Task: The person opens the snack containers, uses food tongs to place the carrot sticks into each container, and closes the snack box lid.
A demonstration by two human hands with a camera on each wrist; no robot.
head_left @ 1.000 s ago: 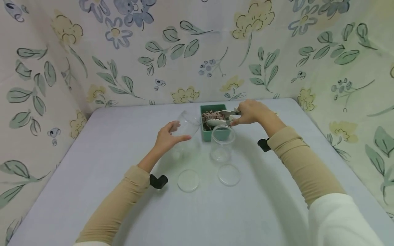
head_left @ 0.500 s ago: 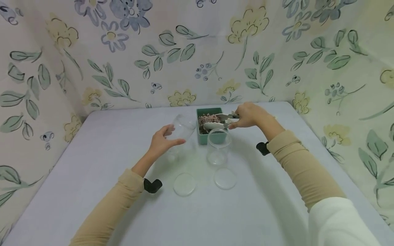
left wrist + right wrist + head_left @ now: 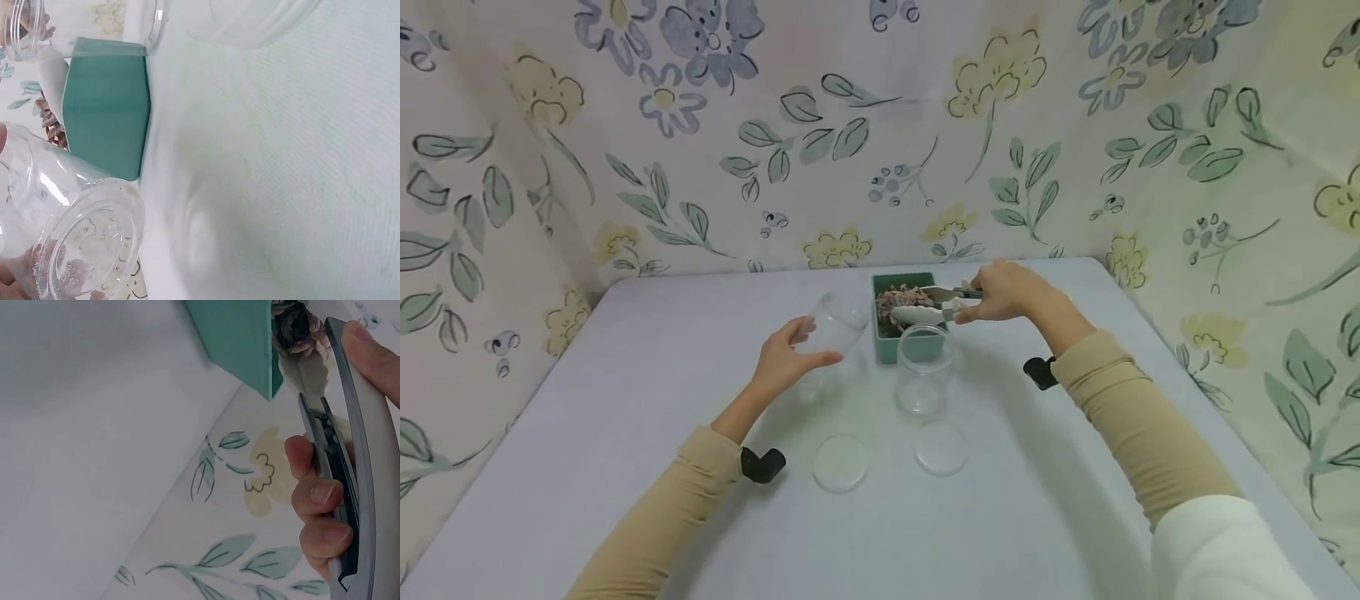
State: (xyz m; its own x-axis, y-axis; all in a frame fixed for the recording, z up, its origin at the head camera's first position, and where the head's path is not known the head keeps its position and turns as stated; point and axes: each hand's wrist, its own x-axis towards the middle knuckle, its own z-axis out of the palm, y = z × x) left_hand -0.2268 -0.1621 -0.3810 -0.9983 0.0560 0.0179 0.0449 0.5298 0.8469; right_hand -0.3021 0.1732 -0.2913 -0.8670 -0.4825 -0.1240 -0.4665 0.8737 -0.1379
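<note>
Flowered cloth (image 3: pixel 865 50) hangs behind and beside the white counter (image 3: pixel 1000 533). At its far side, the head view shows a green box (image 3: pixel 889 351) with brown shreds (image 3: pixel 901 298) heaped inside. My right grip (image 3: pixel 1004 292) is closed around the tongs (image 3: pixel 920 315), whose tips reach into the box from the right. Only the right wrist view shows how: thumb along one arm, fingers curled on the other, the two arms spread apart. My left grip (image 3: pixel 781 358) holds a clear jar (image 3: pixel 838 325), tilted, to the left of the box; the left wrist view alone shows its ringed round bottom clearly. Another jar (image 3: pixel 921 379) stands upright just near of the box, and the head view shows a left lid (image 3: pixel 840 463) and a right lid (image 3: pixel 941 447) lying nearer still.
</note>
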